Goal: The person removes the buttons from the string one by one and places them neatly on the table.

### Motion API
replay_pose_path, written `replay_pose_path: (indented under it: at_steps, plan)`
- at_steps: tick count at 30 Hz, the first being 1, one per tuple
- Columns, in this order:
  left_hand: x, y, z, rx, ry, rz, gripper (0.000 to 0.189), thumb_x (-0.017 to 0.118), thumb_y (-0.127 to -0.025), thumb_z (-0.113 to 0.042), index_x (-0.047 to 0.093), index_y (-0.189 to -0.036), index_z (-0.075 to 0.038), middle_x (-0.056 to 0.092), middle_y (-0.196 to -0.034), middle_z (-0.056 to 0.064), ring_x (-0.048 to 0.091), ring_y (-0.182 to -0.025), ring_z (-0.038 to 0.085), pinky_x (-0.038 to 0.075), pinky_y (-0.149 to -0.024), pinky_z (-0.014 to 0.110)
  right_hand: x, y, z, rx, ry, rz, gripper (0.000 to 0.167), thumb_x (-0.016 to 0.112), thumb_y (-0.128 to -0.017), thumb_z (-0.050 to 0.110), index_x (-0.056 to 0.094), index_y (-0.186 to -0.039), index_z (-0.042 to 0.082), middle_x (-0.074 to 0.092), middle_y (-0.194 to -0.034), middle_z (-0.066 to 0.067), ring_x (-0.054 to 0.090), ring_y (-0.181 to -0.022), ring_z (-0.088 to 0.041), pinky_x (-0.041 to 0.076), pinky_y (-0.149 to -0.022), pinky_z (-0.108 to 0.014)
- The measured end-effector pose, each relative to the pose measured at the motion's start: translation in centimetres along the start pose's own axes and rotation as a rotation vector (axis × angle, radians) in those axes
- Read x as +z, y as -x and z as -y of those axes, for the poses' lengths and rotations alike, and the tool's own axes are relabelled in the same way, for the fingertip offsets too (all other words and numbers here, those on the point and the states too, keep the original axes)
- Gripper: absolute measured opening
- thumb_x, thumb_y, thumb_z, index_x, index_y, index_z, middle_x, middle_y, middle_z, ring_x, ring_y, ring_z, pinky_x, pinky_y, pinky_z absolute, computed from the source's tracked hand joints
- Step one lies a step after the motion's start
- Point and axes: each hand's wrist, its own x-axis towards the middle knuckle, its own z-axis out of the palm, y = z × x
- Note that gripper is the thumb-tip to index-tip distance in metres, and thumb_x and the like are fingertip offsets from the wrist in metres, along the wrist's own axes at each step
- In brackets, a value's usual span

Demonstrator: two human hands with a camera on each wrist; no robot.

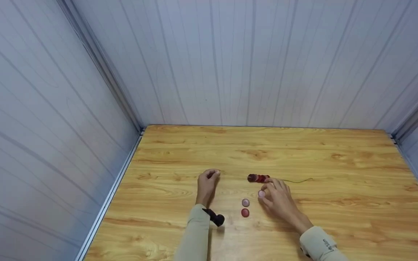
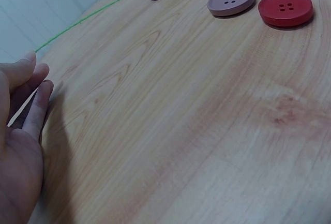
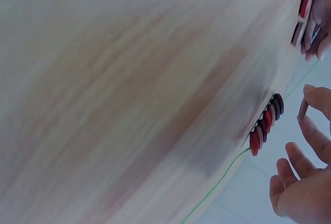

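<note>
My left hand [image 1: 207,185] pinches the end of a thin green string [image 2: 93,16] between thumb and finger. Strung along it is a row of red, dark and mauve buttons [image 3: 266,124], lying on the table between the hands. My right hand [image 1: 279,199] holds a pale pinkish button [image 1: 261,194] between thumb and index finger, seen edge-on in the right wrist view, close in front of the row. On the table between the hands lie a mauve four-hole button [image 2: 231,1] and a red four-hole button [image 2: 286,9], side by side.
Beyond the row, the string's other end [image 1: 298,181] trails to the right on the wood-grain table [image 1: 180,152]. White panel walls [image 1: 230,65] stand behind and at both sides. A black wrist camera [image 1: 216,218] juts from the left sleeve.
</note>
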Motion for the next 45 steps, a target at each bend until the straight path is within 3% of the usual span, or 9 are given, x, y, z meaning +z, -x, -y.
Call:
replay_pose_path:
  at_steps: [24, 33, 38, 45]
  plan:
    - [0.0, 0.2, -0.2, -0.023, 0.032, 0.010, 0.022, 0.063, -0.093, -0.019, 0.069, -0.104, -0.001, 0.069, -0.101, 0.011, 0.063, -0.094, 0.021, 0.051, -0.082, 0.031, 1.5, 0.8, 0.9, -0.050, 0.031, 0.129, 0.019, 0.076, -0.082, 0.021, 0.065, -0.095, 0.011, 0.054, -0.124, -0.014, 0.044, -0.119, -0.036, 0.033, -0.098, -0.055]
    - [-0.5, 1.5, -2.9, -0.014, 0.069, 0.024, 0.022, 0.061, -0.093, -0.009, 0.066, -0.106, 0.009, 0.066, -0.105, 0.024, 0.061, -0.099, 0.037, 0.051, -0.085, 0.041, 1.8, 0.7, 1.0, -0.040, 0.033, 0.150, 0.019, 0.076, -0.082, 0.020, 0.065, -0.094, 0.010, 0.054, -0.120, -0.012, 0.044, -0.117, -0.035, 0.034, -0.094, -0.053]
    - [-0.7, 2.0, -3.7, -0.016, 0.065, 0.037, 0.023, 0.060, -0.094, -0.009, 0.065, -0.107, 0.009, 0.065, -0.107, 0.027, 0.061, -0.101, 0.038, 0.050, -0.086, 0.043, 1.8, 0.6, 1.0, -0.022, 0.019, 0.174, 0.020, 0.075, -0.083, 0.021, 0.066, -0.097, 0.010, 0.054, -0.121, -0.012, 0.043, -0.119, -0.035, 0.033, -0.095, -0.054]
    - [-0.5, 1.3, -2.2, -0.043, 0.119, 0.041, 0.024, 0.060, -0.094, -0.011, 0.065, -0.108, 0.008, 0.064, -0.108, 0.026, 0.061, -0.100, 0.037, 0.050, -0.086, 0.043, 1.8, 0.6, 1.1, -0.004, 0.009, 0.184, 0.016, 0.071, -0.087, 0.021, 0.066, -0.099, 0.011, 0.055, -0.119, -0.011, 0.043, -0.118, -0.035, 0.032, -0.096, -0.053]
